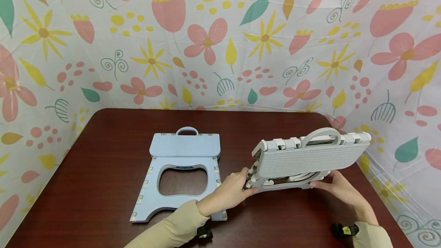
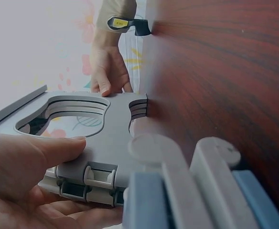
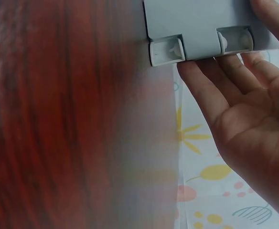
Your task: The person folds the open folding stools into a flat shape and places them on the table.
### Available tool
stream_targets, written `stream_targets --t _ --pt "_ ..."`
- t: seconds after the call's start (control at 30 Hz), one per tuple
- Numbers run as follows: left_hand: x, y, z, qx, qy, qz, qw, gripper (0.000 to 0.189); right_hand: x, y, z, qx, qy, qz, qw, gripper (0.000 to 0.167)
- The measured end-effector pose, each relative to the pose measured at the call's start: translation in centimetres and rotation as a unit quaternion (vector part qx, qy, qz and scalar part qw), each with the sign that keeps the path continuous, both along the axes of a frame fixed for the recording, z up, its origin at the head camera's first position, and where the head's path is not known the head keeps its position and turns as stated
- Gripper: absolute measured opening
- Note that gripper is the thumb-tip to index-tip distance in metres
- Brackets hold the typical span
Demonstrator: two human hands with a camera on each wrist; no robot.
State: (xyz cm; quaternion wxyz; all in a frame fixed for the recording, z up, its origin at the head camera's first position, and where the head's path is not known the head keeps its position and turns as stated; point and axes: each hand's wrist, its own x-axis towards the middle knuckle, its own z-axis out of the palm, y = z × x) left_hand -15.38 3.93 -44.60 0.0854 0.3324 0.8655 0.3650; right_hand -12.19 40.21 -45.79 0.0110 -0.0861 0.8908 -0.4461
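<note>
A grey folding step stool [image 1: 310, 160], folded nearly flat, is held tilted above the right part of the table. Its carry handle loop points up, and its textured top panel faces me. My left hand [image 1: 229, 190] grips the hinged left edge; in the left wrist view the thumb lies on the grey panel [image 2: 112, 143] with fingers underneath. At the opposite edge, my right hand [image 1: 339, 190] pinches the stool between thumb and fingers, the hinged edge [image 3: 201, 33] showing in the right wrist view. Left of it, a light blue folding stool [image 1: 185, 145] lies folded flat on the table.
The dark red-brown wooden table [image 1: 103, 156] spans the lower view. Behind and beside it hangs a white floral cloth [image 1: 213, 75]. My left forearm [image 1: 172, 225] crosses over the blue stool's lower right corner.
</note>
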Motion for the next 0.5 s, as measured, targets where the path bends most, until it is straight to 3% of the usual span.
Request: stream_targets --t 0.5 --pt "0.2 0.01 0.04 -0.001 -0.005 0.003 1.0 0.047 -0.07 -0.1 0.05 0.004 -0.002 -0.007 1.0 0.022"
